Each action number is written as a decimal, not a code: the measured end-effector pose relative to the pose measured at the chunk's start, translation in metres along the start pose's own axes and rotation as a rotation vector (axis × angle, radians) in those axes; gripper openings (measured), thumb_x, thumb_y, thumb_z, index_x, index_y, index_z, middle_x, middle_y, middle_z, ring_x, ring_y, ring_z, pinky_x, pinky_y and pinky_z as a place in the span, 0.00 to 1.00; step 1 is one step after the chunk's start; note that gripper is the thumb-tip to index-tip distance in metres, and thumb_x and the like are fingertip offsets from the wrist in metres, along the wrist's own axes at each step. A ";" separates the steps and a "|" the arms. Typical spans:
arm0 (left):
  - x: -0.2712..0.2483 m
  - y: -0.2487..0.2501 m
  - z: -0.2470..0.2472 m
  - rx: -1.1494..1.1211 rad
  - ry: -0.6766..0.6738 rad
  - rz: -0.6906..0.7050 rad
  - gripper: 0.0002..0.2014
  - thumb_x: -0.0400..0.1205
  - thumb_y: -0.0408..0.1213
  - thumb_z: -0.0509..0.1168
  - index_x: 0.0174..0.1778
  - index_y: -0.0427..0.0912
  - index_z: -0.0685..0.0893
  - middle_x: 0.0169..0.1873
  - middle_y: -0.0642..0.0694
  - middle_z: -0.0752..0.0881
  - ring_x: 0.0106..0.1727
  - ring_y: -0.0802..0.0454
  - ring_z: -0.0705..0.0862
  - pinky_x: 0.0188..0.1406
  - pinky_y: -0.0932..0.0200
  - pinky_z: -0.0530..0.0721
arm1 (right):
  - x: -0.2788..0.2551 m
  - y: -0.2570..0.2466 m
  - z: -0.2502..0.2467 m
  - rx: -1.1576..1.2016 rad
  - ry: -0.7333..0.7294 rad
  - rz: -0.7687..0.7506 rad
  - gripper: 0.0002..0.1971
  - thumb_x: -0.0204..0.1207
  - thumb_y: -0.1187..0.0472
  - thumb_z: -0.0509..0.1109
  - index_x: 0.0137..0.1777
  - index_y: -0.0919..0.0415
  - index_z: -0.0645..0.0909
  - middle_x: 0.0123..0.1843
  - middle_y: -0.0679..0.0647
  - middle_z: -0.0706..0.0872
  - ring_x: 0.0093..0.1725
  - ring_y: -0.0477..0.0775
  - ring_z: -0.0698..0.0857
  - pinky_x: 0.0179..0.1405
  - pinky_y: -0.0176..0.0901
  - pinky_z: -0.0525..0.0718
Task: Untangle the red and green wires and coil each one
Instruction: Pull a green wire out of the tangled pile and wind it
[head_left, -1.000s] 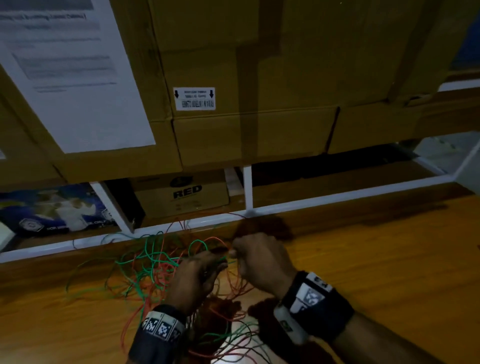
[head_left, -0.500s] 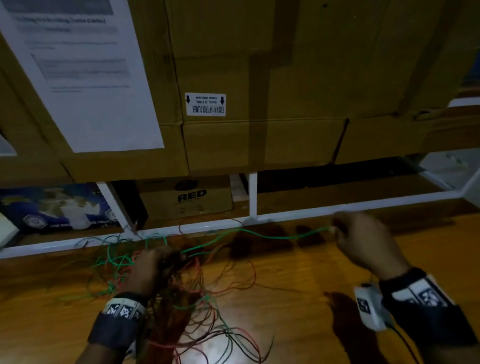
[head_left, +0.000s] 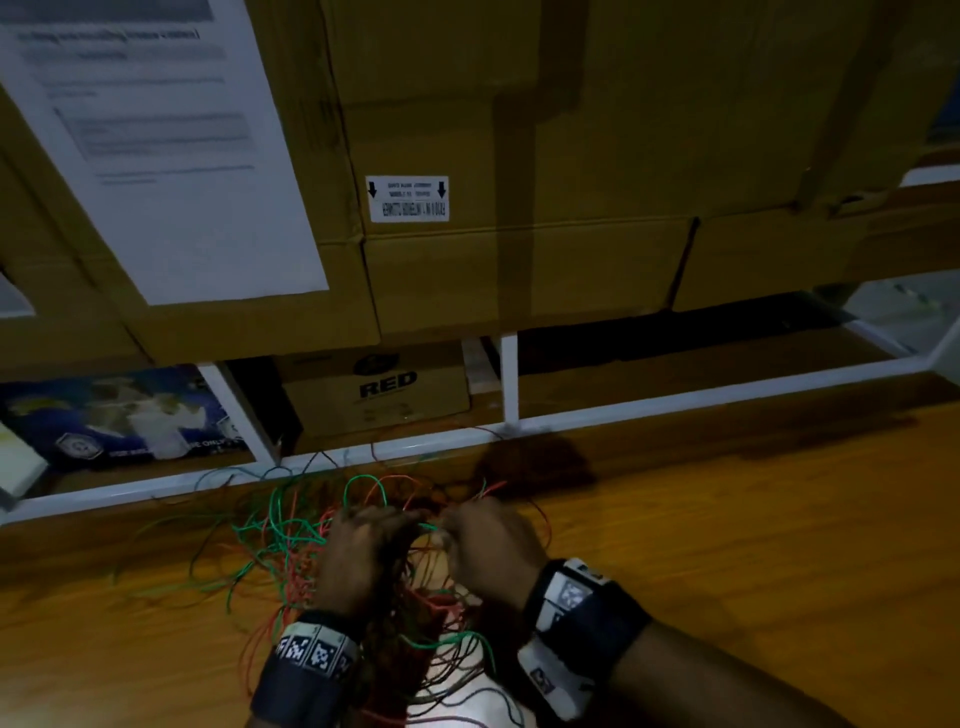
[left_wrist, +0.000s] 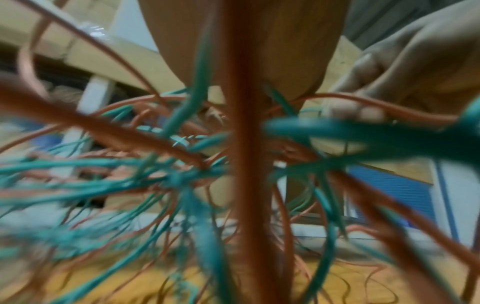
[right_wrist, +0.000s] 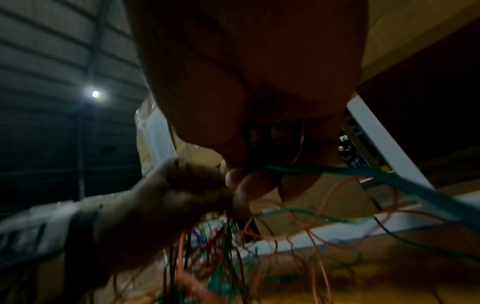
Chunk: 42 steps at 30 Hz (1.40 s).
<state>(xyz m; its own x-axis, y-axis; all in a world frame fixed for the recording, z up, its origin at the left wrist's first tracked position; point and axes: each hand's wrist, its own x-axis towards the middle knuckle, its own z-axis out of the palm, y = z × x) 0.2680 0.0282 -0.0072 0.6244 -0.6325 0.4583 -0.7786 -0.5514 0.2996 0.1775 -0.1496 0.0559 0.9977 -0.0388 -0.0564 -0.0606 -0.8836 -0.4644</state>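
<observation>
A loose tangle of thin red wire and green wire lies on the wooden table near its back edge. My left hand grips a bunch of the tangled strands, lifted a little off the table. My right hand is just right of it, nearly touching, and pinches a green strand between thumb and fingertips. In the left wrist view blurred red wire and green wire fill the picture. The right wrist view shows the left hand with wires hanging below it.
A white metal rail runs along the table's back edge. Behind it stand big cardboard boxes, one with a white paper sheet, and a small box marked RED. Wire loops reach over the rail.
My right hand, which had drawn a green strand far out to the right, has come back left to the bunch. The left hand still holds the tangle and sits more to the right.
</observation>
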 end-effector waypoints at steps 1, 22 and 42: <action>-0.002 -0.004 -0.001 -0.020 0.000 -0.018 0.14 0.78 0.46 0.64 0.52 0.53 0.94 0.43 0.56 0.93 0.44 0.52 0.90 0.46 0.45 0.86 | 0.001 -0.001 -0.007 0.043 0.020 -0.014 0.06 0.83 0.56 0.68 0.48 0.50 0.87 0.44 0.50 0.90 0.44 0.55 0.88 0.41 0.47 0.85; 0.010 -0.013 -0.002 -0.031 -0.002 -0.024 0.05 0.74 0.37 0.72 0.38 0.48 0.95 0.28 0.52 0.91 0.29 0.55 0.89 0.25 0.60 0.82 | -0.054 0.061 -0.095 -0.099 0.221 0.078 0.25 0.80 0.42 0.74 0.76 0.43 0.77 0.70 0.45 0.82 0.70 0.51 0.76 0.66 0.47 0.78; -0.005 -0.036 -0.021 0.016 0.147 -0.272 0.08 0.72 0.39 0.74 0.42 0.41 0.96 0.32 0.45 0.93 0.31 0.46 0.91 0.30 0.61 0.82 | -0.046 0.049 -0.188 0.042 0.577 -0.072 0.08 0.81 0.65 0.72 0.45 0.56 0.92 0.39 0.46 0.91 0.36 0.47 0.87 0.35 0.39 0.79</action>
<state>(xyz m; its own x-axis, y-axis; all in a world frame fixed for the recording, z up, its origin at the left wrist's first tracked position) 0.2914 0.0622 -0.0026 0.7931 -0.3754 0.4797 -0.5821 -0.6991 0.4152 0.1348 -0.2792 0.2021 0.8545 -0.2377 0.4618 0.0184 -0.8747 -0.4843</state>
